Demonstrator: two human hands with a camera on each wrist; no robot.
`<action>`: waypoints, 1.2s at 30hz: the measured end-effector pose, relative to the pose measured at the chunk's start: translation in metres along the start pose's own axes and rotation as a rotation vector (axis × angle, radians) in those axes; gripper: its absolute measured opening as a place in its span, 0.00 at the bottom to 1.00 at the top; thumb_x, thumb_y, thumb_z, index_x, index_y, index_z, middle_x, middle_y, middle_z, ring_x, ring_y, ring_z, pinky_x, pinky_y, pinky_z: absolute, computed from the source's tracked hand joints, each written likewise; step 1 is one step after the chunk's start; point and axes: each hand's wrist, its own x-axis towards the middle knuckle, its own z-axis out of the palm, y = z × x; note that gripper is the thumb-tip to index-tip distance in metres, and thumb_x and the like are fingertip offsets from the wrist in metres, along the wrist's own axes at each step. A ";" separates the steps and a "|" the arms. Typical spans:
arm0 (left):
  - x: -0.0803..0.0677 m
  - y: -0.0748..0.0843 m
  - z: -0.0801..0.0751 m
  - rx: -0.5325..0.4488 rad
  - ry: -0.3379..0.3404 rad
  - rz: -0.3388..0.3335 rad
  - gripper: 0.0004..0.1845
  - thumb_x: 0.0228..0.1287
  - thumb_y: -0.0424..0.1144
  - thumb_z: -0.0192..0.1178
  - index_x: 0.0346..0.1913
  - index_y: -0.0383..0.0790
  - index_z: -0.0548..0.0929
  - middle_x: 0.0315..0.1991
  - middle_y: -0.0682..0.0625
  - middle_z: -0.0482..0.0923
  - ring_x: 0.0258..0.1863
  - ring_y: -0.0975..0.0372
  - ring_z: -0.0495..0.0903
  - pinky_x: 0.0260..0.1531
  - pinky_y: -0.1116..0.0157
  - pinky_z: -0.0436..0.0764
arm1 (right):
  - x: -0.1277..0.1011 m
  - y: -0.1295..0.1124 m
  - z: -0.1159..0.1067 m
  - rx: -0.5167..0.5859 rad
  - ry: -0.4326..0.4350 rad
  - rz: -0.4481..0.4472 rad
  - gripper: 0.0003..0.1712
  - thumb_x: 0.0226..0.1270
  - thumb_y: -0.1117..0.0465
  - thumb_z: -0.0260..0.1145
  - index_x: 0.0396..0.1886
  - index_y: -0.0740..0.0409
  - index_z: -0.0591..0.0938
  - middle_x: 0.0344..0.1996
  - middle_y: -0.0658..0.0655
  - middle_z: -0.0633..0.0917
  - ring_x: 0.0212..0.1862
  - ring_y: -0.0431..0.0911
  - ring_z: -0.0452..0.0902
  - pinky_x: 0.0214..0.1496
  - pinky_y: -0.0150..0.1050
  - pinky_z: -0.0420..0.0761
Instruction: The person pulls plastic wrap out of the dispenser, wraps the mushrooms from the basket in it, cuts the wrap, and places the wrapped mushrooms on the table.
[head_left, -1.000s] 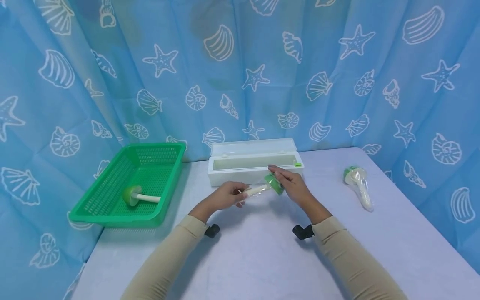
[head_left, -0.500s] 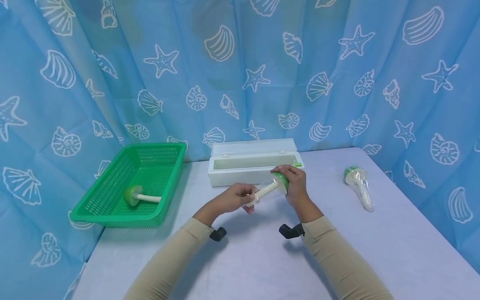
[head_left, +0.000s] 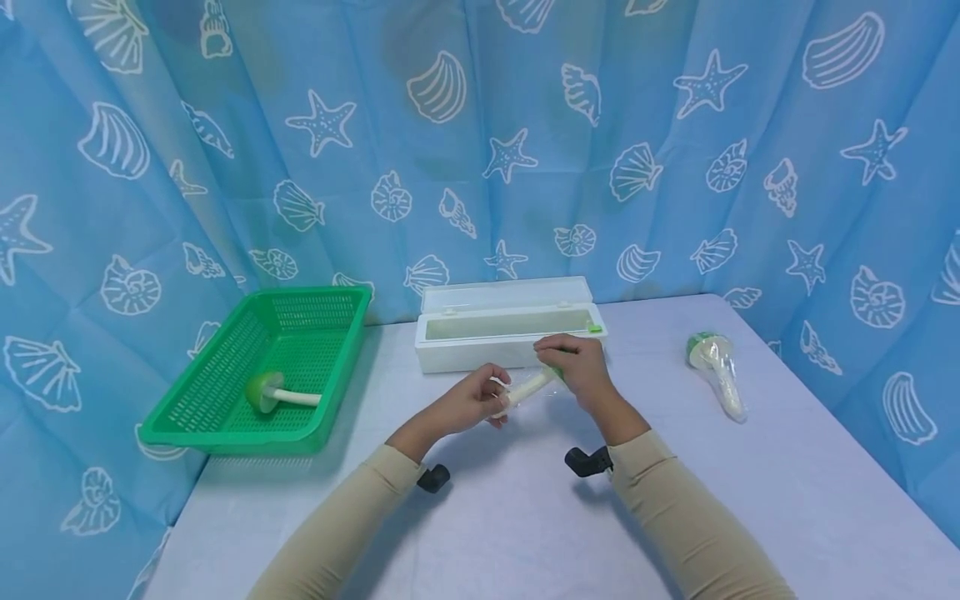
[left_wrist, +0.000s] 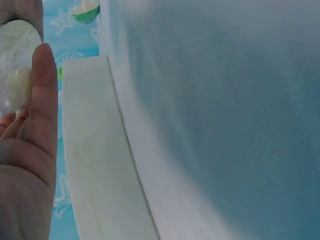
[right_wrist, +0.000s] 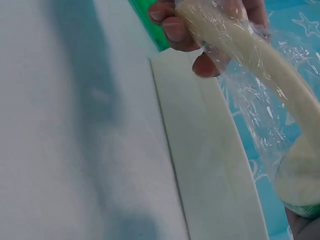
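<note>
Between my hands is a mushroom [head_left: 531, 387] with a green cap and a long pale stem, loosely wrapped in clear plastic film [right_wrist: 255, 115]. The left hand [head_left: 471, 402] pinches the film around the stem's end. My right hand [head_left: 581, 371] holds the cap from above, covering most of it in the head view. In the right wrist view the stem [right_wrist: 260, 55] runs from the left fingertips down to the cap at lower right. A second wrapped mushroom [head_left: 716, 371] lies at the right of the table. An unwrapped mushroom [head_left: 277, 392] lies in the green basket [head_left: 318, 437].
Behind my hands stands a long white box [head_left: 480, 357] with its lid [head_left: 510, 293] raised and a small green piece [head_left: 595, 328] at its right end. A white cloth [head_left: 495, 517] covers the table. A blue curtain [head_left: 480, 208] hangs behind.
My right hand has gone from fingering the cap's edge to holding over the cap. The left hand has shifted slightly right, still at the stem's end, and the wrapped mushroom has tilted a little.
</note>
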 end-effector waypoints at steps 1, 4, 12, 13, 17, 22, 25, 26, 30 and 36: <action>0.000 0.000 0.000 0.005 -0.004 0.001 0.24 0.71 0.33 0.57 0.64 0.34 0.62 0.52 0.41 0.76 0.44 0.54 0.82 0.42 0.59 0.82 | 0.001 -0.001 -0.001 -0.026 0.023 0.010 0.13 0.62 0.66 0.68 0.42 0.72 0.85 0.46 0.62 0.85 0.49 0.51 0.78 0.45 0.36 0.80; 0.000 0.003 0.002 0.024 -0.006 0.015 0.38 0.62 0.31 0.66 0.71 0.39 0.57 0.59 0.43 0.71 0.49 0.52 0.80 0.46 0.59 0.80 | 0.004 -0.003 -0.006 -0.069 0.092 0.037 0.12 0.60 0.65 0.68 0.40 0.70 0.86 0.40 0.57 0.85 0.43 0.48 0.78 0.40 0.34 0.80; 0.009 0.003 0.010 0.279 0.261 0.007 0.33 0.52 0.39 0.75 0.62 0.46 0.73 0.49 0.53 0.77 0.40 0.61 0.76 0.35 0.64 0.78 | 0.005 -0.006 0.002 0.093 0.108 0.003 0.13 0.59 0.66 0.68 0.40 0.74 0.84 0.39 0.53 0.85 0.42 0.48 0.80 0.38 0.35 0.82; 0.010 0.002 0.011 0.263 0.290 -0.004 0.31 0.52 0.41 0.75 0.60 0.47 0.75 0.48 0.54 0.77 0.39 0.60 0.76 0.34 0.63 0.79 | 0.005 -0.007 0.006 0.100 0.109 -0.012 0.13 0.59 0.67 0.68 0.40 0.74 0.84 0.38 0.53 0.86 0.42 0.48 0.80 0.39 0.34 0.82; 0.016 -0.003 0.013 0.252 0.346 -0.022 0.30 0.52 0.47 0.75 0.57 0.47 0.75 0.44 0.54 0.77 0.36 0.59 0.78 0.30 0.62 0.80 | 0.000 -0.009 0.021 0.123 0.092 -0.105 0.12 0.59 0.69 0.69 0.39 0.75 0.84 0.40 0.57 0.85 0.44 0.46 0.80 0.43 0.34 0.82; 0.019 -0.008 0.016 0.491 0.335 -0.037 0.30 0.47 0.59 0.74 0.49 0.47 0.77 0.31 0.56 0.78 0.27 0.62 0.75 0.22 0.64 0.75 | -0.005 -0.013 0.036 0.055 0.071 -0.230 0.14 0.67 0.62 0.66 0.34 0.73 0.86 0.42 0.60 0.82 0.49 0.47 0.77 0.48 0.34 0.80; 0.020 -0.009 0.018 0.544 0.293 -0.037 0.29 0.46 0.61 0.73 0.44 0.45 0.80 0.26 0.56 0.77 0.24 0.63 0.75 0.21 0.65 0.75 | -0.004 -0.015 0.039 0.031 0.069 -0.238 0.17 0.71 0.58 0.63 0.38 0.71 0.86 0.44 0.58 0.83 0.51 0.47 0.77 0.51 0.34 0.78; 0.020 -0.009 0.018 0.524 0.282 -0.041 0.27 0.47 0.60 0.74 0.43 0.44 0.81 0.26 0.56 0.78 0.24 0.63 0.76 0.21 0.65 0.75 | -0.004 -0.015 0.039 0.040 0.063 -0.230 0.17 0.71 0.58 0.62 0.41 0.70 0.86 0.45 0.57 0.83 0.52 0.46 0.77 0.52 0.34 0.78; 0.021 -0.010 0.018 0.434 0.270 -0.070 0.21 0.53 0.52 0.73 0.42 0.41 0.81 0.24 0.54 0.78 0.22 0.62 0.77 0.21 0.64 0.76 | -0.003 -0.016 0.040 0.120 0.034 -0.191 0.11 0.67 0.66 0.64 0.45 0.68 0.85 0.45 0.59 0.86 0.50 0.48 0.80 0.51 0.36 0.79; 0.020 -0.011 0.020 0.494 0.246 -0.018 0.15 0.54 0.51 0.72 0.32 0.45 0.80 0.21 0.53 0.74 0.21 0.62 0.71 0.21 0.65 0.72 | -0.007 -0.017 0.044 0.095 0.069 -0.159 0.09 0.63 0.69 0.61 0.30 0.66 0.87 0.33 0.58 0.86 0.37 0.49 0.80 0.37 0.37 0.82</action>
